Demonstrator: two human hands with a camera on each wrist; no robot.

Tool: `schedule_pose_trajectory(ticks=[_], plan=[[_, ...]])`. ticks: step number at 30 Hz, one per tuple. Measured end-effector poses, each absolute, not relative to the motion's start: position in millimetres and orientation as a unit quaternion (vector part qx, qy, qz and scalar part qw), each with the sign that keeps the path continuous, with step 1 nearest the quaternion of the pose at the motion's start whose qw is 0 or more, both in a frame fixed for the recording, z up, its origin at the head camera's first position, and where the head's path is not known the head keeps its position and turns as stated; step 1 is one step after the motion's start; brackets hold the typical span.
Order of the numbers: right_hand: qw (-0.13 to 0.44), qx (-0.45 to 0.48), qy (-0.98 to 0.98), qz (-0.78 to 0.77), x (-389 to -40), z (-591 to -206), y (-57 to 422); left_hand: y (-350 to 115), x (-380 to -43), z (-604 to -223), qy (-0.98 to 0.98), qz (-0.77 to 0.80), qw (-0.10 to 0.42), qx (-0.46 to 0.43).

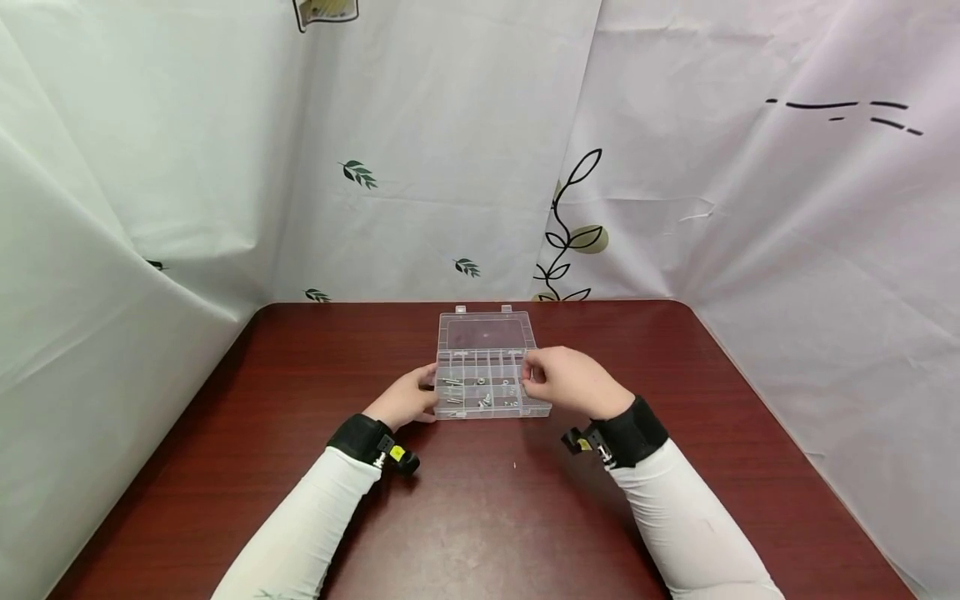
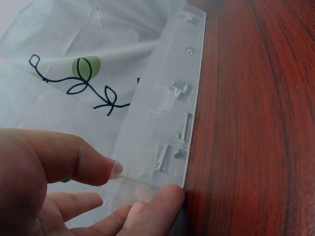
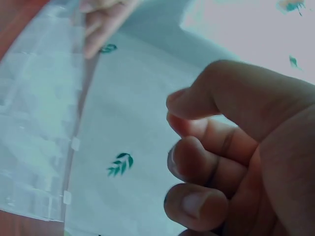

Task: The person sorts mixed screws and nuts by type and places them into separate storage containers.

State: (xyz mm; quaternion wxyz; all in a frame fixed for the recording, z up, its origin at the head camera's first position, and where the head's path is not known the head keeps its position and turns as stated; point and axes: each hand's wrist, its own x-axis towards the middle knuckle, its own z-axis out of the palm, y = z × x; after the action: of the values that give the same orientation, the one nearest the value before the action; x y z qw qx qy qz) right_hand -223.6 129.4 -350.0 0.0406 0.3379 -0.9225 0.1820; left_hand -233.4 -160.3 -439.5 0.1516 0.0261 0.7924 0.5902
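Note:
A clear plastic compartment box [image 1: 495,412] stands on the table with its lid [image 1: 487,332] tipped back. Inside lie long screws [image 2: 186,127], a cluster of short bolts [image 2: 180,90] and small nuts or washers [image 1: 482,382]. My left hand [image 1: 405,398] grips the box's left end, thumb at the upper edge and fingers along the side wall. Over the right end of the box is my right hand [image 1: 573,382]. Its fingers are curled, with thumb tip and index finger together; nothing shows between them, though a tiny piece could be hidden.
A tiny light-coloured piece [image 1: 514,465] lies on the dark red wooden table [image 1: 480,533], in front of the box. White patterned cloth [image 1: 450,150] hangs behind the table and along both sides. Each wrist wears a black strap [image 1: 637,429] with a small camera.

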Motion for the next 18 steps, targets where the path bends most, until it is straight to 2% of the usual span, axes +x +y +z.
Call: schedule_pose_trajectory(ticks=[7, 18], plan=[[0.061, 0.274, -0.929, 0.241, -245, -350, 132, -160, -233, -441, 0.791, 0.593, 0.148, 0.023], [0.005, 0.211, -0.946, 0.246, -274, -388, 142, -160, -233, -441, 0.792, 0.592, 0.145, 0.031]])
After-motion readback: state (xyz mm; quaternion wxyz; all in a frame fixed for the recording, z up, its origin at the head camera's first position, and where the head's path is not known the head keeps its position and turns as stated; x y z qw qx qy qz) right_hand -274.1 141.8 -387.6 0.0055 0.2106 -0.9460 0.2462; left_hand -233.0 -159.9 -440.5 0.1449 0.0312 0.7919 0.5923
